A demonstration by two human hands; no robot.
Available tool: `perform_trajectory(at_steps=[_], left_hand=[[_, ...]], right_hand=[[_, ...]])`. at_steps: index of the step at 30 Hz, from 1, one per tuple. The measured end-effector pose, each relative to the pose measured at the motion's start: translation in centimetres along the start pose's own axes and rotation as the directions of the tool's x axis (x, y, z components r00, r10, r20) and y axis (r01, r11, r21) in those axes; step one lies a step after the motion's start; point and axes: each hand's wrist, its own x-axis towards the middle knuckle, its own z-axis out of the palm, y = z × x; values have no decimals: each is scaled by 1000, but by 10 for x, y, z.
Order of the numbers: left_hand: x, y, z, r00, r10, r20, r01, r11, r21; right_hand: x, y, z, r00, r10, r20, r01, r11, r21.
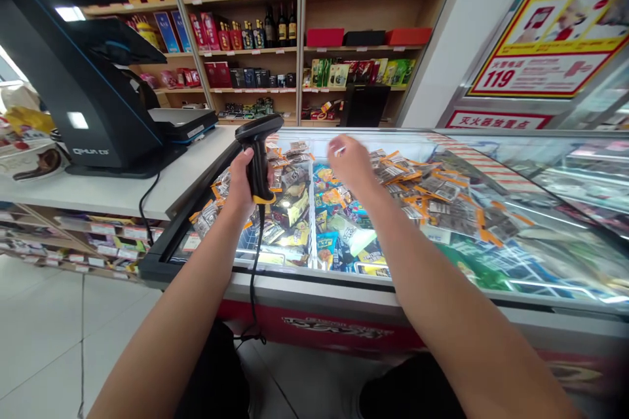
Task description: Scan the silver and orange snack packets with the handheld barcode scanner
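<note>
Over the freezer (324,287), the left hand (240,182) grips the scanner (257,163) upright; whether the right hand (351,160) holds anything is unclear.

Bare forearms (189,291) stretched forward, left hand (242,183) gripping, right hand (351,162) curled and blurred

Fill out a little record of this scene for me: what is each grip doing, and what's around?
Left grip: closed around a black scanner, its cord hanging down
Right grip: raised over a display chest, blurred; whether it holds anything is unclear
On the chest: orange-edged packets
Inside the chest: colourful packets
Left side: dark machine on a white counter
Behind: wooden shelves with boxes and bottles
</note>
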Motion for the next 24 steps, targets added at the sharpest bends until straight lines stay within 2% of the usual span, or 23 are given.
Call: perform_trajectory(at_steps=[2,6,8,10,13,18,24], left_hand=[[0,0,0,1000,0,-5,0,1000,11],[1,1,1,999,-15,-29,16,998,56],[0,1,2,999,-17,-35,19,999,50],[0,1,2,999,-16,-34,18,999,46],[-1,0,2,999,-26,-23,27,998,57],[0,-4,1,999,-41,-18,42,997,64],[-1,-5,-1,999,-40,-25,41,999,36]], right_hand=[[-16,-28,26,966,-107,237,78,989,128],[-46,-60,65,899,-267,348,292,956,-20],[-52,-64,72,858,-284,428,352,932,-86],[-52,-62,72,838,-257,482,352,929,-117],[-46,-54,67,852,-213,478,328,929,-171],[-44,-46,72,901,-190,389,293,929,-225],[-46,-49,80,894,-153,421,257,945,-201]])
